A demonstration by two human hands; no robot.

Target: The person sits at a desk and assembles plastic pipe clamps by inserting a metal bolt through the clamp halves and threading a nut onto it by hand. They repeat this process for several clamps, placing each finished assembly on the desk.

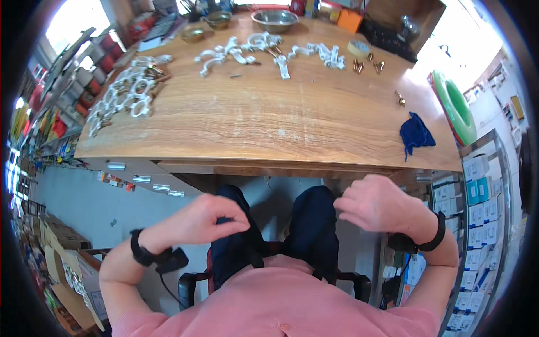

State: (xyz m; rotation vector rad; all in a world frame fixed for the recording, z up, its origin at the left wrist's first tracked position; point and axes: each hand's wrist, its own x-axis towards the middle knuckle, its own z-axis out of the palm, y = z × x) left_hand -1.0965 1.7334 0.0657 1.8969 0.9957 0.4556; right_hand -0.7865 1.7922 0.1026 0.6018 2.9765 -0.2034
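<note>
My left hand [210, 218] hovers over my left thigh, fingers curled and the thumb bent in toward them, with nothing visible between them. Over on the other side, my right hand [373, 203] is raised just in front of the desk edge. Its fingers are folded loosely in, and nothing shows in them. Neither hand touches the wooden desk [224, 129]. On the desktop lie white ring-shaped clamps [140, 87] in a pile at the left, and more white clamps [233, 53] toward the back middle. Several brass-coloured bolts [358, 66] rest at the back right.
A dark blue cloth pouch [415, 133] lies near the desk's right front corner. Metal bowls [275, 20] and a tape roll [358, 48] stand farther back. Shelves with white boxes [483, 213] are at right; an open cardboard box [73, 275] is at lower left.
</note>
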